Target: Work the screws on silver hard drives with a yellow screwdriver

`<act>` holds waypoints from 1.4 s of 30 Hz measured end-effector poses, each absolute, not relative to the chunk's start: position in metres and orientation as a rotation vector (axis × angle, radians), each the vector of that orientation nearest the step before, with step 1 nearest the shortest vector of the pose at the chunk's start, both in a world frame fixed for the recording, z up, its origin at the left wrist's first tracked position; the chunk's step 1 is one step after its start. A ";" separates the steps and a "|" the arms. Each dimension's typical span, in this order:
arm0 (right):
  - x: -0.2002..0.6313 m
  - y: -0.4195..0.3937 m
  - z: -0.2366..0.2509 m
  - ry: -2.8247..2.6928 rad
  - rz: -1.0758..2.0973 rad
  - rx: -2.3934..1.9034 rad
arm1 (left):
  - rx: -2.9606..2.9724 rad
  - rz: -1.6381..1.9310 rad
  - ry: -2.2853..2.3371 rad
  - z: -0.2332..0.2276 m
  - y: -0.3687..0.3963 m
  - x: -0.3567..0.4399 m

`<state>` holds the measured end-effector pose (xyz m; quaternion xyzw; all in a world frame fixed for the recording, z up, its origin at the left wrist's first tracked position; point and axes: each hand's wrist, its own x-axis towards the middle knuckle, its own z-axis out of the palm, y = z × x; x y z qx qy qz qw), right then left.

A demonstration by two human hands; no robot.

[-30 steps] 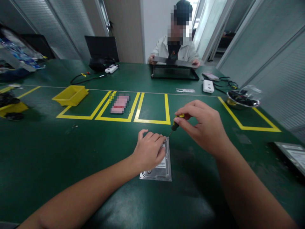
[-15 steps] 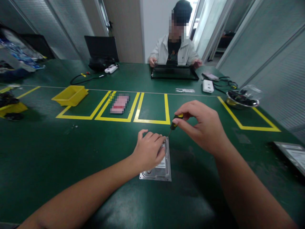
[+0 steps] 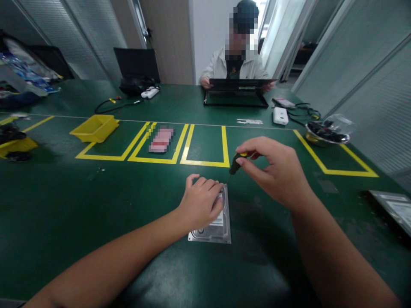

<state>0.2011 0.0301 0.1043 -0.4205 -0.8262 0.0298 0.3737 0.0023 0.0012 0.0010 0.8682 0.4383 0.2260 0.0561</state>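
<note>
A silver hard drive (image 3: 215,234) lies flat on the green table in front of me. My left hand (image 3: 201,203) is laid across its upper left part, fingers bent and holding it down, covering much of its label. Between the thumb and fingertips of my right hand (image 3: 274,171) is a small screwdriver (image 3: 235,167) with a dark and yellow handle. It leans, and its thin tip meets the drive's upper right corner. Any screw under the tip is too small to make out.
Yellow tape marks boxes on the table (image 3: 154,265). A phone (image 3: 162,140) and a yellow bin (image 3: 98,128) stand ahead left. At right are a metal bowl (image 3: 327,133) and another drive-like device (image 3: 393,209). Across the table, a person (image 3: 236,64) handles a black panel (image 3: 237,84).
My right hand and the screwdriver handle have turned slightly, with the tip staying at the same corner. My left hand is unmoved. The person opposite has raised a black panel.
</note>
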 end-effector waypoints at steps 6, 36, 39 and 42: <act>0.201 0.030 0.105 -2.138 0.092 -1.033 | 2.639 0.688 1.334 0.001 0.001 0.002; 0.204 0.030 0.106 -2.185 -0.024 -1.117 | 2.626 0.668 1.326 0.001 0.002 0.001; 0.204 0.031 0.105 -2.174 -0.042 -1.127 | 2.630 0.672 1.326 0.001 0.002 0.002; 0.204 0.031 0.103 -2.166 -0.051 -1.123 | 2.638 0.676 1.319 0.001 0.002 0.002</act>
